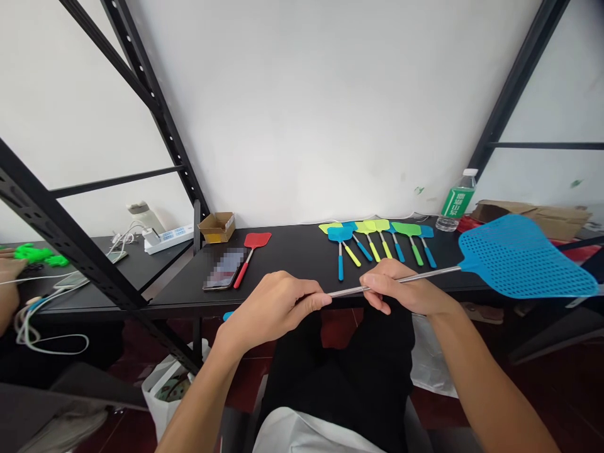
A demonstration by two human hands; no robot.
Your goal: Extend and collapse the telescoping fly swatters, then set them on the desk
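Across my lap I hold a blue fly swatter (523, 255) with a thin metal rod, its perforated head out to the right. My left hand (278, 303) is closed round the rod's left part, and the blue handle end shows just past the wrist. Farther right, my right hand (401, 286) grips the rod between thumb and fingers. Behind my hands, several short swatters lie in a fanned row on the black table, among them a blue swatter (340, 236) and a green swatter (408, 229). A red swatter (257, 240) lies apart to the left.
Left on the table (292, 251) are a phone (225, 269) and a small cardboard box (216, 228). A water bottle (457, 201) stands at the back right near a brown carton (533, 217). Black metal frame posts rise on both sides. Another person's hand (10, 267) is at far left.
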